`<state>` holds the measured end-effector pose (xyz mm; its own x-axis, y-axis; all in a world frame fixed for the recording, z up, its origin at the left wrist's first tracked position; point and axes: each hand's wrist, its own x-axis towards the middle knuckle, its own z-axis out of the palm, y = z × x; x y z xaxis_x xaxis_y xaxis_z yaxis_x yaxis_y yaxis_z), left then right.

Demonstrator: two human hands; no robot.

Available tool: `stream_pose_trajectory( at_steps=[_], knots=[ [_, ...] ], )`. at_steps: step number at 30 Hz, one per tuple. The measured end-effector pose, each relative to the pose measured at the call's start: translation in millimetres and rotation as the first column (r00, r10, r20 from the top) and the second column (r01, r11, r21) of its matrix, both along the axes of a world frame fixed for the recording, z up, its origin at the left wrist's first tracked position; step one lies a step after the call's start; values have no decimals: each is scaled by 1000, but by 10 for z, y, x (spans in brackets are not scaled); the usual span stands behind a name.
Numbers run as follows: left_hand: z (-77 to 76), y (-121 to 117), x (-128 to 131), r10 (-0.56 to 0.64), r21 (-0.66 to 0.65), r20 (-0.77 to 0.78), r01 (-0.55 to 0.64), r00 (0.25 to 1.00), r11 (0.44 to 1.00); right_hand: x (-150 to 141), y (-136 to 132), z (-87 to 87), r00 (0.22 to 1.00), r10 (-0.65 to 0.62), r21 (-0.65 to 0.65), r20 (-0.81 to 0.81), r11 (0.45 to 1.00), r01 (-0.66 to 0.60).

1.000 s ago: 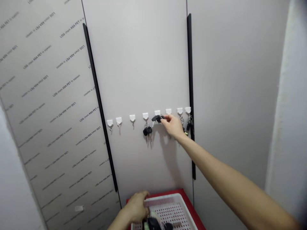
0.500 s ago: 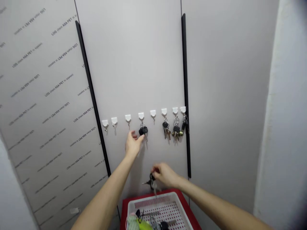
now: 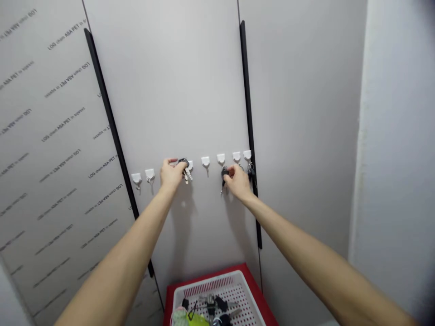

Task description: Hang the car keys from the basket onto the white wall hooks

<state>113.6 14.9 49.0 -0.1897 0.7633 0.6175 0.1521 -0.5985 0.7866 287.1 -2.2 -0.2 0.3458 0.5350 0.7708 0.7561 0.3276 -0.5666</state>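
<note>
At eleven o'clock from the white basket (image 3: pixel 204 286), the person's left hand (image 3: pixel 171 175) is pinching a black-headed bunch of keys (image 3: pixel 185 168) between thumb and fingers, the blades pointing toward five o'clock. Between twelve and one o'clock, the right hand (image 3: pixel 239 184) is gripping a second bunch (image 3: pixel 224 175) just below a white hook (image 3: pixel 221 158), thumb and fingertips drawn close together; whether its ring is hanging there, one cannot tell. More keys (image 3: pixel 252 174) are hanging at that hand's three o'clock. The basket is resting on a red surface (image 3: pixel 255 287), holding loose keys (image 3: pixel 221 304).
</note>
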Motion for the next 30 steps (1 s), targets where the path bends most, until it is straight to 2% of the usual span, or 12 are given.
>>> stream_pose_trajectory(
  at_steps=[3, 5, 7, 9, 12, 15, 17, 18, 21, 25, 27, 30],
  knots=[
    [176, -76, -23, -69, 28, 73, 67, 995, 997, 32, -32, 232, 999, 35, 120, 18, 992, -37],
    [148, -169, -21, -136, 10, 32, 136, 990, 991, 42, -84, 361, 996, 73, 123, 56, 989, -79],
    [-29, -272, -15, -209, -51, -88, 206, 974, 977, 48, -139, 408, 987, 125, 67, 103, 989, -132],
    [-311, -354, -14, -266, -139, -237, 238, 934, 961, 67, -182, 383, 977, 185, 16, 108, 982, -188],
    [-726, -400, -29, -344, -265, -354, 259, 870, 929, 152, -218, 351, 955, 270, -77, -125, 957, -281],
    [-922, -396, -60, -386, -342, -371, 262, 845, 903, 268, -240, 462, 817, 391, -259, -424, 812, -523],
    [-939, -401, -81, -412, -375, -373, 271, 831, 887, 313, -247, 594, 736, 440, -319, -514, 699, -640],
    [-935, -408, -88, -426, -386, -373, 280, 824, 879, 316, -243, 664, 719, 442, -326, -537, 677, -660],
    [-943, -431, -89, -468, -427, -366, 302, 804, 852, 247, -184, 855, 730, 399, -301, -555, 722, -623],
    [-1041, -432, -65, -497, -463, -328, 322, 804, 826, 102, -66, 999, 817, 338, -328, -467, 792, -515],
    [-1094, -427, -65, -508, -463, -318, 337, 800, 820, 75, -47, 970, 860, 337, -397, -384, 781, -483],
    [-1150, -428, -89, -513, -461, -327, 340, 794, 820, 104, -86, 798, 872, 390, -492, -296, 720, -489]
  ],
)
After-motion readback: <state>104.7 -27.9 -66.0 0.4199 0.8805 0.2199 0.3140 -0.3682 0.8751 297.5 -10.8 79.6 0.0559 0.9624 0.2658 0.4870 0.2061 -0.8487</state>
